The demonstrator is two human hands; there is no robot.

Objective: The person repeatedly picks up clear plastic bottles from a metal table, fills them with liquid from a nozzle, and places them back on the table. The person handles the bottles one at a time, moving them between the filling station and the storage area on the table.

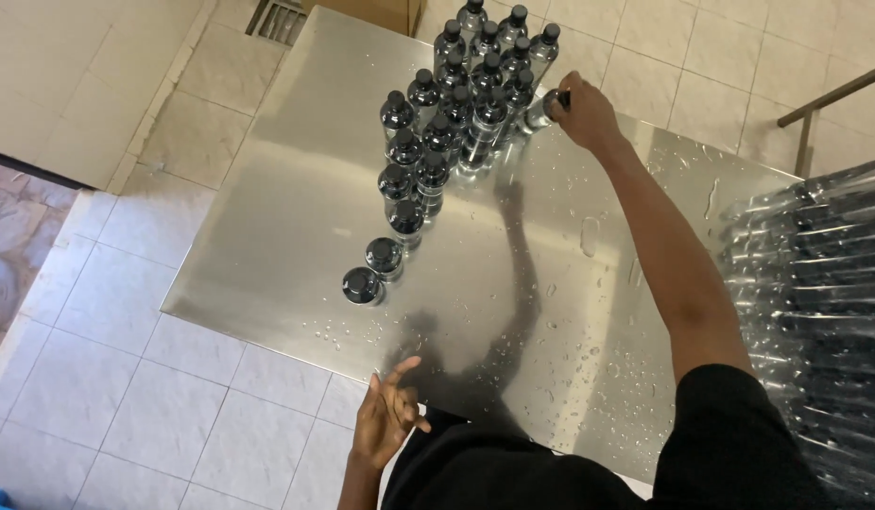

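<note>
Head view showed the right hand (581,111) stretched far over the wet steel surface (296,208), its grip closed around the dark cap and neck of a clear water bottle (541,109) at the right edge of the bottle cluster (456,104). To do this well, the bottle should stay upright and come in close beside its neighbours without knocking them — the surface looked slippery from water drops. The left hand (388,416) hung near the body, fingers loosely apart, holding nothing. Wrapped bottle packs (815,283) lay at the right.
</note>
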